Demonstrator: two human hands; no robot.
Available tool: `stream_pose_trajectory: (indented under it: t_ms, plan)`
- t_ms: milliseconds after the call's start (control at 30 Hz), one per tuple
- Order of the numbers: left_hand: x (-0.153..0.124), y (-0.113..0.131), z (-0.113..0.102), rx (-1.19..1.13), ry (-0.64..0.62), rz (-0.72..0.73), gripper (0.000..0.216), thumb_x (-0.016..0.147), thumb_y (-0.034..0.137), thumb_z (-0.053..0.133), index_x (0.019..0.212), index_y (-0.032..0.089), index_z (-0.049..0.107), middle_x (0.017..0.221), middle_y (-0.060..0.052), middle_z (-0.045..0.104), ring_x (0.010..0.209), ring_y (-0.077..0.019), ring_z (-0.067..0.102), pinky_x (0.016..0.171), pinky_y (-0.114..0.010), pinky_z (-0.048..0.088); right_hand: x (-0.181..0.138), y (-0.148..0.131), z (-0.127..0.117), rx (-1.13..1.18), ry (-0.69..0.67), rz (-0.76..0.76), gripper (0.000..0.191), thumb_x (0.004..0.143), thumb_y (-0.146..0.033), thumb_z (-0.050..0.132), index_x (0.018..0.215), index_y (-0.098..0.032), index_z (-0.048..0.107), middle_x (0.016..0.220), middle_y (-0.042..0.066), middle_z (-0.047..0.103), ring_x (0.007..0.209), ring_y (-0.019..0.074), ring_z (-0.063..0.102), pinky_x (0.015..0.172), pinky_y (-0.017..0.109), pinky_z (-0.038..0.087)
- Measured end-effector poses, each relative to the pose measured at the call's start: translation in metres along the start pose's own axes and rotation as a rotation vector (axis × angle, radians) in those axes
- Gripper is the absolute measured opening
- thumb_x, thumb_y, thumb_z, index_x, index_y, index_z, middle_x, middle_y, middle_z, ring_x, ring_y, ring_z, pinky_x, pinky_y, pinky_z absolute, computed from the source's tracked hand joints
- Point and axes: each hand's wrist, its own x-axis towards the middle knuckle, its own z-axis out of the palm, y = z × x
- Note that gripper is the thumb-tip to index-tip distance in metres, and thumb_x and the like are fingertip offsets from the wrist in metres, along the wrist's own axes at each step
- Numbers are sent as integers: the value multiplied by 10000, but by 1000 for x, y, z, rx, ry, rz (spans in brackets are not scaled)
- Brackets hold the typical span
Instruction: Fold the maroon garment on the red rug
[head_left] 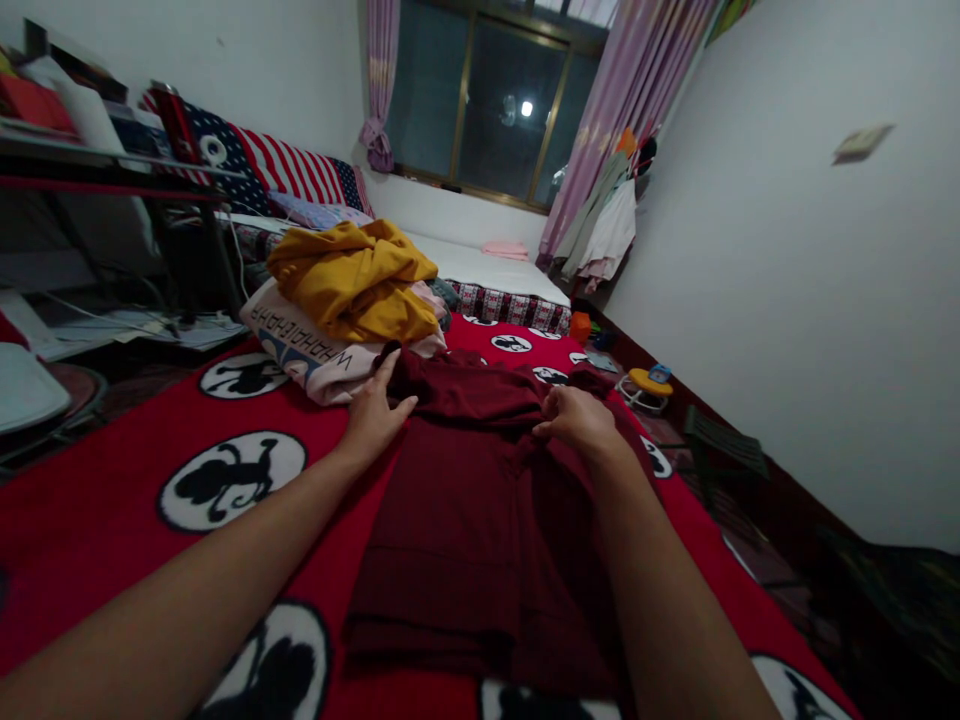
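Note:
A dark maroon garment [457, 540] lies spread on the red blanket in front of me, its upper part bunched in a fold. At the left end of that fold is my left hand [375, 412], thumb and forefinger spread apart, fingertips against the cloth. My right hand [581, 418] has its fingers curled and pinched on the fabric at the right side of the fold. Just beyond my left hand sits a heap of clothes: a mustard-yellow garment [356, 280] on top of a pale pink one with lettering [300, 350].
The red blanket [112, 490] carries round white patches with black figures. A desk [112, 180] with a red flask [176, 120] stands left. Another bed [472, 265] is under the window. On the right are a small yellow-topped stool [649, 382] and a dark folding stool [726, 440].

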Motion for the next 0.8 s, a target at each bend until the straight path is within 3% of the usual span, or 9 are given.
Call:
stream_pose_trajectory:
  t_ms: [100,167,233,300,400,467,667,800]
  plan:
    - [-7,16,-4,167,102,80,725,769,225,659,1443,239,393,1314,-132,516,1097,-293,599,1008,-441,441,-4,-5,-5,-36,-36,5,64,622,-225,734,656,-247,685,822,44,711,751,224,633,582,296,368]
    - [-15,32,-3,178,113,194,621,805,212,614,1403,232,446,1296,-118,515,1134,-276,569,1018,-411,430,-6,-5,-7,-3,-40,-1,51,624,-195,707,630,-241,687,776,41,708,704,206,625,569,288,364]
    - [-24,50,5,98,-29,316,438,832,195,572,1269,215,575,1199,-88,590,1115,-242,573,1006,-365,435,-6,-4,-9,67,-45,-24,48,614,-182,693,604,-227,679,725,33,700,663,185,613,556,272,362]
    - [-31,66,20,-16,-271,360,299,835,193,566,1117,201,666,1069,-58,672,1015,-206,619,935,-313,468,-4,-1,-9,179,-90,-81,41,609,-178,681,586,-208,665,664,22,680,620,157,595,544,250,362]
    - [-38,84,47,-89,-563,233,245,813,265,617,1020,181,717,949,-44,734,847,-184,668,785,-267,496,0,5,-7,382,-211,-163,44,601,-171,667,574,-174,633,565,-6,621,533,109,529,508,220,346]
    - [-40,92,63,-51,-634,129,254,788,341,648,963,178,735,902,-45,745,800,-192,676,721,-261,491,1,7,-5,506,-285,-180,52,593,-162,658,567,-159,613,518,-28,573,490,83,471,481,208,324]
    - [-49,107,85,232,-511,24,501,649,680,670,844,220,714,898,-64,733,833,-257,678,640,-278,447,2,9,6,714,-505,-225,54,576,-182,656,599,-134,647,517,-25,582,478,81,489,479,198,359]
    - [-54,105,88,302,-445,-36,454,732,665,606,842,237,715,852,-70,735,822,-249,681,635,-271,416,9,13,21,854,-565,-221,134,585,-230,693,656,-117,683,552,1,618,505,92,532,499,197,398]
